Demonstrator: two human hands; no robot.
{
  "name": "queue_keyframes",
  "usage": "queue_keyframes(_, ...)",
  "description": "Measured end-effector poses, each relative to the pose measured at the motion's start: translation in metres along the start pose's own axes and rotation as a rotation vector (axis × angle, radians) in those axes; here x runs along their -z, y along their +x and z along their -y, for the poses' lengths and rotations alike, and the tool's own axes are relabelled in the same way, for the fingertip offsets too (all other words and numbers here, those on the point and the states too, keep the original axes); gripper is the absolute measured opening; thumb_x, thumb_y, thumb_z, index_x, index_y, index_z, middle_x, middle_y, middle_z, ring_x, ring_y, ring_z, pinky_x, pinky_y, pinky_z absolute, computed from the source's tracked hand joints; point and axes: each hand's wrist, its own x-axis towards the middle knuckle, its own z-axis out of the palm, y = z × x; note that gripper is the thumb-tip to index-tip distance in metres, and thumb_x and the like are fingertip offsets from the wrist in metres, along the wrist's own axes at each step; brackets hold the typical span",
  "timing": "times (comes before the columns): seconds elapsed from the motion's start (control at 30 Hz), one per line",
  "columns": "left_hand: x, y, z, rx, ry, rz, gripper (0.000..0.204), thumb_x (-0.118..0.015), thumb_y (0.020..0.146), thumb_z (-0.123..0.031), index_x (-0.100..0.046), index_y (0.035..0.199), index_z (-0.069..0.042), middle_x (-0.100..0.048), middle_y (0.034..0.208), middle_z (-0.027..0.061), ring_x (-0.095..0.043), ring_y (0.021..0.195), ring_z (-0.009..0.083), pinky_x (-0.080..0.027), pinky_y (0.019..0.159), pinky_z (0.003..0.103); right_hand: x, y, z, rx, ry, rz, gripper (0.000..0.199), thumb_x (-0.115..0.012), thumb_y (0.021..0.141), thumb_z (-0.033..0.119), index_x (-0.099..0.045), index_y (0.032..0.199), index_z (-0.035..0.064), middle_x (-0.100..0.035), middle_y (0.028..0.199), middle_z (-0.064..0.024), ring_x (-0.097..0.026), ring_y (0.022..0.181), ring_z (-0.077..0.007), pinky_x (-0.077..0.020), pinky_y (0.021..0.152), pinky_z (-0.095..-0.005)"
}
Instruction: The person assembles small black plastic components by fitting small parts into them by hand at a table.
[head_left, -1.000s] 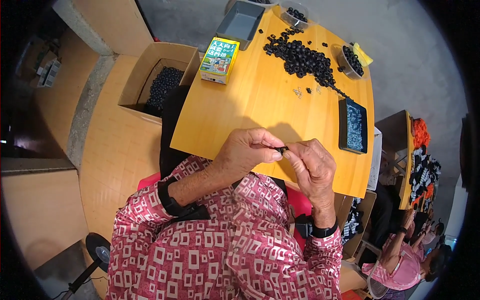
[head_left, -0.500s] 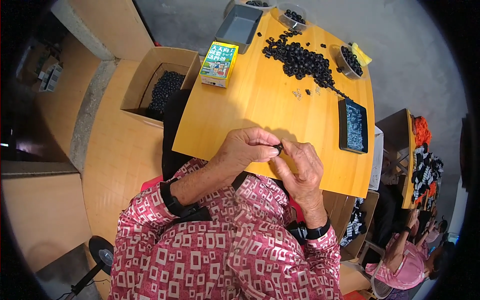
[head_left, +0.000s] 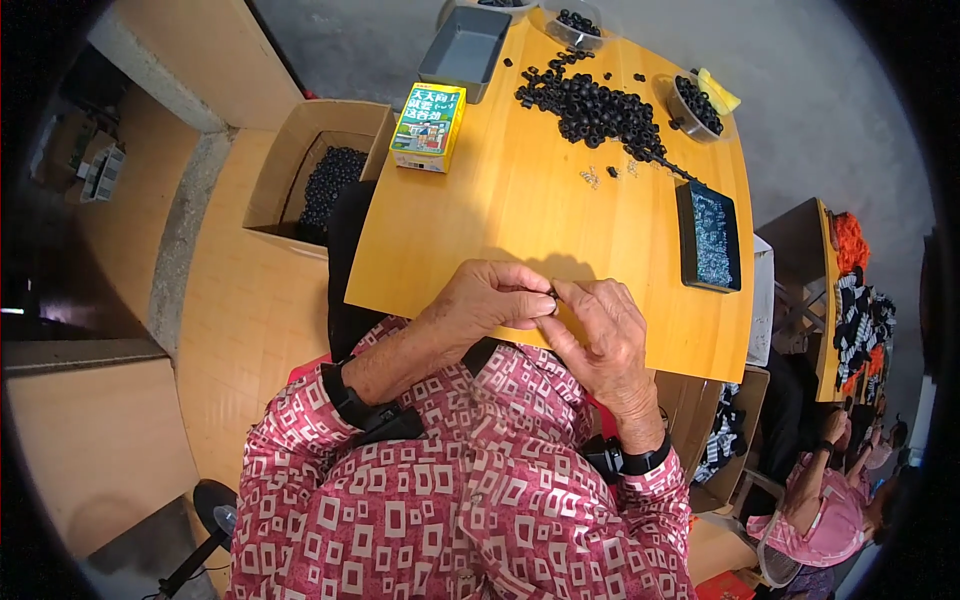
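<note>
At the near edge of the wooden table, my left hand (head_left: pixel 498 295) pinches a small black piece (head_left: pixel 552 294) between thumb and forefinger. My right hand (head_left: pixel 605 330) meets it from the other side, its thumb and forefinger closed at the same piece. Fingertips cover most of the piece, so its exact shape is hidden. Farther back lies a heap of small black ring-shaped parts (head_left: pixel 600 108). Tiny clear bits (head_left: pixel 589 177) are scattered just in front of that heap. On the right stands a black tray (head_left: pixel 688 240) filled with small pale bluish pieces.
A yellow and green box (head_left: pixel 428 128) and a grey bin (head_left: pixel 462 48) stand at the table's left. Clear tubs of black parts (head_left: pixel 578 25) sit along the far side. A carton (head_left: pixel 275 165) holding black parts is left of the table. Another person (head_left: pixel 815 500) sits at far right.
My fingertips have drawn closer together, and less of the black piece shows. The whole view has shifted slightly; the things on the table stay in place.
</note>
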Motion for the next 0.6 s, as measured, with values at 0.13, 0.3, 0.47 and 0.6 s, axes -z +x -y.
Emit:
queue_keyframes(0.13, -0.0041, -0.0016, -0.0008, -0.030, 0.011, -0.034, 0.020, -0.071, 0.088, -0.013, -0.069, 0.103, 0.000, -0.067, 0.093, 0.0027, -0.062, 0.084, 0.0080, -0.053, 0.076, 0.021, -0.0002, 0.0007, -0.0014, 0.077, -0.071, 0.015, 0.032, -0.078, 0.072, 0.008, -0.066, 0.101, -0.0002, -0.058, 0.079, -0.0098, -0.059, 0.072, -0.0255, -0.0468, 0.065, -0.0363)
queue_keyframes(0.3, -0.0037, -0.0024, -0.0030, 0.002, 0.020, -0.027, 0.022, -0.072, 0.087, -0.017, -0.070, 0.101, 0.000, -0.067, 0.092, 0.0032, -0.062, 0.083, 0.0088, -0.052, 0.076, 0.022, -0.0005, -0.0016, 0.0002, 0.057, -0.064, -0.007, 0.031, -0.079, 0.072, 0.009, -0.066, 0.099, 0.0005, -0.058, 0.078, -0.0086, -0.058, 0.071, -0.0246, -0.0462, 0.064, -0.0355)
queue_keyframes(0.47, -0.0045, -0.0017, -0.0037, -0.020, 0.006, -0.026, 0.021, -0.072, 0.087, -0.015, -0.070, 0.100, 0.000, -0.067, 0.089, 0.0031, -0.062, 0.080, 0.0085, -0.051, 0.073, 0.021, -0.0006, 0.0002, -0.0009, 0.047, -0.047, -0.026, 0.033, -0.081, 0.072, 0.013, -0.066, 0.099, 0.0017, -0.058, 0.077, -0.0073, -0.058, 0.071, -0.0239, -0.0461, 0.064, -0.0352)
queue_keyframes(0.6, -0.0060, -0.0012, -0.0030, -0.062, -0.002, -0.053, 0.018, -0.071, 0.087, -0.014, -0.070, 0.098, 0.001, -0.067, 0.086, 0.0027, -0.062, 0.078, 0.0080, -0.051, 0.072, 0.021, 0.0020, 0.0032, -0.0012, 0.031, -0.059, 0.004, 0.038, -0.082, 0.072, 0.018, -0.065, 0.102, 0.0026, -0.058, 0.076, -0.0070, -0.058, 0.070, -0.0233, -0.0461, 0.065, -0.0347)
